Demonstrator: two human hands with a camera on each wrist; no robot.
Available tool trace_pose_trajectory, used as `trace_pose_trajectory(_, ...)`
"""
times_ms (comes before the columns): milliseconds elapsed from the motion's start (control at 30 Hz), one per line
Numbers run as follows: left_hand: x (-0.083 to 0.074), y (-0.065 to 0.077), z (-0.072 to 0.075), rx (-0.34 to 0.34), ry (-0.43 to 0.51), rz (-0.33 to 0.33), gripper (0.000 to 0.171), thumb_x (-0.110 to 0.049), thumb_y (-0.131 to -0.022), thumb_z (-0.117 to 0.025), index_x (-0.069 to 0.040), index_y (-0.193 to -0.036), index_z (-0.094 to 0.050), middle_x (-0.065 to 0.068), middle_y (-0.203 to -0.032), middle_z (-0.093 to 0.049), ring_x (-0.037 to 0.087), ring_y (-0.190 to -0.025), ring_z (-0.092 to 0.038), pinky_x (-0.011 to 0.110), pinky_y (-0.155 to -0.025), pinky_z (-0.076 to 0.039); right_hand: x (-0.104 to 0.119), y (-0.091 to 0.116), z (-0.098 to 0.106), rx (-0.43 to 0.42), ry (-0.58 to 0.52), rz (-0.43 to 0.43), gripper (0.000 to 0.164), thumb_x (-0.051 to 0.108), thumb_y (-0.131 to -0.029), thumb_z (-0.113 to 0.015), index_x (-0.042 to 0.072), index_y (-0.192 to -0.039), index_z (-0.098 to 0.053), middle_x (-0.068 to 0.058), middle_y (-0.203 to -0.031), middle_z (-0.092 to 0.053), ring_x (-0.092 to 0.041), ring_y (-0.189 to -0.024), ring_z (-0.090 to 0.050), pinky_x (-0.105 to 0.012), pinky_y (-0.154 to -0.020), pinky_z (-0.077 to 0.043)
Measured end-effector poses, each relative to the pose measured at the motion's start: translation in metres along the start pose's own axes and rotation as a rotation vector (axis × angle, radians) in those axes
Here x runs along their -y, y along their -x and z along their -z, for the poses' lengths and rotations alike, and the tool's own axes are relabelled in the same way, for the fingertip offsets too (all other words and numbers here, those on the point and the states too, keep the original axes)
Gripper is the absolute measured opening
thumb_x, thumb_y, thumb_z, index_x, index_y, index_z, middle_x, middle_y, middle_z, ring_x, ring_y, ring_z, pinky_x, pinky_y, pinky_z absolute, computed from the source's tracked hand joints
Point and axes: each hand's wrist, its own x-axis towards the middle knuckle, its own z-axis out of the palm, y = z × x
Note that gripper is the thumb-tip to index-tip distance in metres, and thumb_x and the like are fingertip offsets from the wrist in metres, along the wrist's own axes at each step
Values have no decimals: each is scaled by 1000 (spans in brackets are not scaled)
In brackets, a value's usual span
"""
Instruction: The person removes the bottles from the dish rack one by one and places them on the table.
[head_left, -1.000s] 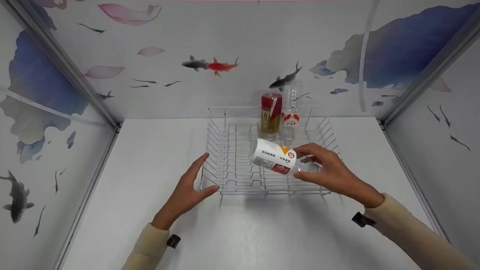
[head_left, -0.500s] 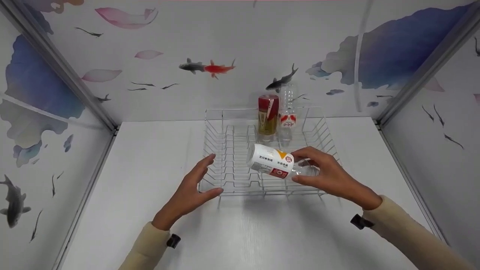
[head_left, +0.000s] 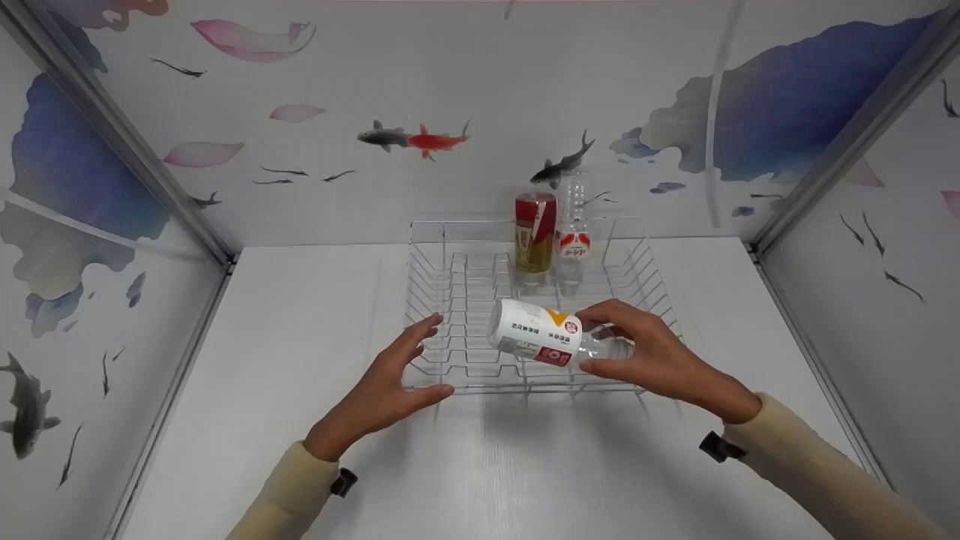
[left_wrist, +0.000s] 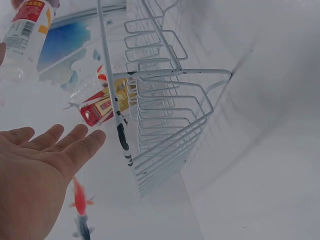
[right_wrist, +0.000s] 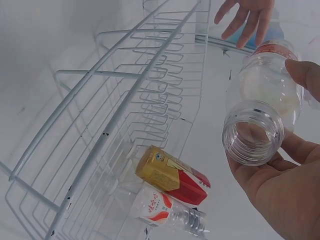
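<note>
Hands number two, well apart from each other. The right hand grips one bottle, thumb on the near side and fingers on the far side, closed round its clear shoulder. That bottle lies nearly sideways in the air over one white wire rack, its base toward the left hand and its threaded mouth toward the right palm. One white label with orange and red patches wraps it. The left hand holds nothing: its fingers and thumb are spread apart just beside the rack's front left corner; whether a fingertip touches a wire, I cannot tell.

Two more containers stand upright at the back of the rack, side by side: one red-and-gold container and, to its right, one clear bottle with a red-and-white label. That makes three vessels, one held and two standing.

One rack rests on one white table. Two beige sleeves reach in, each with one small black device at the cuff. The back wall carries three pink petals and one red fish
</note>
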Motion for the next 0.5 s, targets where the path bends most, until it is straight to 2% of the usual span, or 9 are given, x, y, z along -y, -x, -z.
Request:
trace_pose_trajectory(167, -5, 1, 1, 17, -20, -2, 97, -36, -97, -87, -25, -175, -30, -1, -177, -37, 27, -160, -41, 56, -127, -42, 2, 0, -1, 19, -6, 20, 60, 18, -90, -94, 21, -145, -69, 6, -136, -69, -18, -122, -69, -38, -102, -62)
trace_pose_trajectory(333, -12, 0, 0, 39, -33, -40, 97, -31, -96, -88, -19, -174, -31, 1, -177, -37, 28, -159, -42, 56, -126, -44, 4, 1, -3, 38, -9, 25, 59, 21, -91, -94, 21, -144, -69, 6, -135, -69, -21, -119, -71, -39, -102, -62)
trace_pose_trajectory(500, -15, -2, -2, 64, -33, -50, 97, -30, -96, -88, -18, -174, -32, 0, -177, -36, 25, -160, -40, 54, -126, -44, 4, 2, -6, 52, -11, 26, 57, 22, -92, -93, 21, -144, -69, 6, -136, -69, -23, -120, -71, -41, -102, -62)
